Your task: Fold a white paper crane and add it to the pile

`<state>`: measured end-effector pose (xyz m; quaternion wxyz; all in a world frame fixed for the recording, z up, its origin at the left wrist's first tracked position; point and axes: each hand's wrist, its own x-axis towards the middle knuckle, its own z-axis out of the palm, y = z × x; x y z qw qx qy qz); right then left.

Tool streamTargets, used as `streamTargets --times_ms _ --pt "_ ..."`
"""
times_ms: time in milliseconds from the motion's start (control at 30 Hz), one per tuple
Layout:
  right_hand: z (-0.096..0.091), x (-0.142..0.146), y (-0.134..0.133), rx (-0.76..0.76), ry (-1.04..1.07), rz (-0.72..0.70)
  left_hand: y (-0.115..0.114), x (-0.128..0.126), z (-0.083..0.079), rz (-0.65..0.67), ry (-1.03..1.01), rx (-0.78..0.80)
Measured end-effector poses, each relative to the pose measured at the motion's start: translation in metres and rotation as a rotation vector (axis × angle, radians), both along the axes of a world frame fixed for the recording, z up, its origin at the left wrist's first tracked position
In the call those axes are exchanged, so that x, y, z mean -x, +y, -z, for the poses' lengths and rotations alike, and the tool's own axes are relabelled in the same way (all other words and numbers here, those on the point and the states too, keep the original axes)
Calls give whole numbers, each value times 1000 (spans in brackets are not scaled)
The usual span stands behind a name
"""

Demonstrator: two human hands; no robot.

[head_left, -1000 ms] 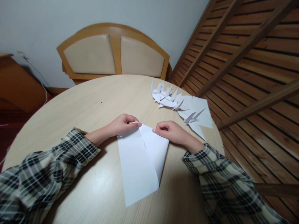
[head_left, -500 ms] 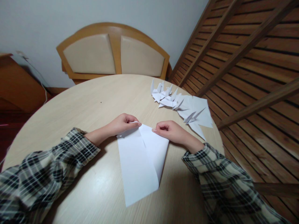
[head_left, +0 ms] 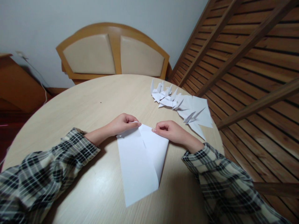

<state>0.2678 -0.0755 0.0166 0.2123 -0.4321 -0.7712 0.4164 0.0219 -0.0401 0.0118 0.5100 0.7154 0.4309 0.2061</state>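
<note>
A sheet of white paper (head_left: 137,168) is held over the near middle of the round table, its right side folded over toward the middle and its lower end hanging toward me. My left hand (head_left: 122,124) pinches the top left edge, thumb on top near the upper corner. With thumb and bent fingers, my right hand (head_left: 170,132) grips the upper right edge, a short gap away from the left. The fingers beneath the paper are hidden.
Several folded white paper cranes (head_left: 167,95) stand in a row at the table's (head_left: 70,115) right, beside and on flat white sheets (head_left: 201,109). A padded wooden headboard-like back (head_left: 118,49) rises beyond the far edge. Slatted wood (head_left: 252,62) lines the right.
</note>
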Motion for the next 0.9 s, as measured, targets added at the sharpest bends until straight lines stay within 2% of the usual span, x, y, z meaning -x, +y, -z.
streamTargets --times_ms 167,333,533,633,733,900 --pt "0 0 -1 -8 2 0 1 -1 2 -4 -16 15" --pt "1 1 0 10 32 24 0 -1 -1 -30 -53 97" --pt "4 -1 1 149 303 238 -5 -3 -18 -161 -136 232" --pt "6 -4 3 244 450 303 -1 -1 -19 -246 -169 272" --pt "8 -5 4 270 551 321 6 5 -16 -302 -187 273" --pt "6 -4 3 238 633 278 10 9 -15 -319 -225 236"
